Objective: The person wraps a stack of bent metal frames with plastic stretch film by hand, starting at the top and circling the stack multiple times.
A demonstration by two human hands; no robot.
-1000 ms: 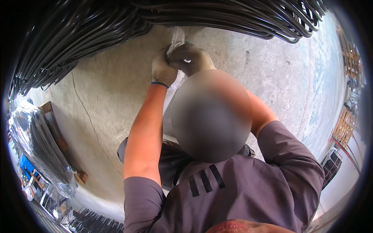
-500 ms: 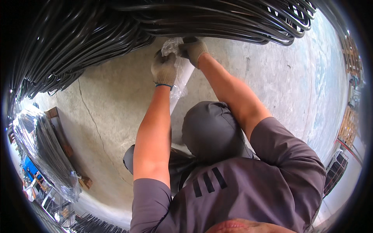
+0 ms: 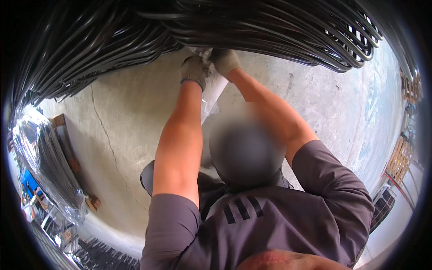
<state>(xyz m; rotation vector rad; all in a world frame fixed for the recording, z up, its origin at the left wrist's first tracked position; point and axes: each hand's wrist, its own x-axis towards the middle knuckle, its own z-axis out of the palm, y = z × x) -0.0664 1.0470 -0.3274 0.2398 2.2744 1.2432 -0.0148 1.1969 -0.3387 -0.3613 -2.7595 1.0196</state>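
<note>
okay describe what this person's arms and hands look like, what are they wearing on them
Both hands wear light grey knit work gloves: the left hand glove has a teal-edged cuff, the right hand glove looks plain. The forearms and upper arms are bare. Short sleeves of a grey T-shirt cover the shoulders; the shirt has dark stripes on the back.

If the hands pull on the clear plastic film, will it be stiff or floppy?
Probably floppy: the clear plastic film hangs crumpled below the left hand and right hand. It looks thin, so likely light and easy to tear.
</note>
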